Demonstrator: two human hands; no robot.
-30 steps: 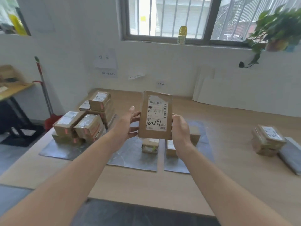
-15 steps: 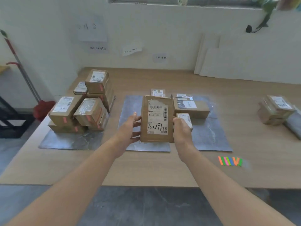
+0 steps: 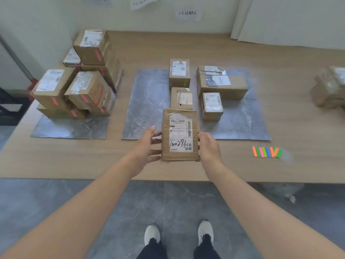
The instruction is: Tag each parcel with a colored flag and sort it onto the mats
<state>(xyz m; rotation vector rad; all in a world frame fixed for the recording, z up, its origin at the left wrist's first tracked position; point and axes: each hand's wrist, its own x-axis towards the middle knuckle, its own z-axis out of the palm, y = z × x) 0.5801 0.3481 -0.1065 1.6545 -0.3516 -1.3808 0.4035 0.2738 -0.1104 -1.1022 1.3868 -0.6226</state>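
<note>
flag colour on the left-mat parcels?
Red-pink flags on the stacked parcels, left mat; head view.

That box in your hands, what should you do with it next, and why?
Probably set the box down near the table's front edge. Both hands, left hand and right hand, are full; I see no flag on its top, and the colored flags lie to the right.
</note>
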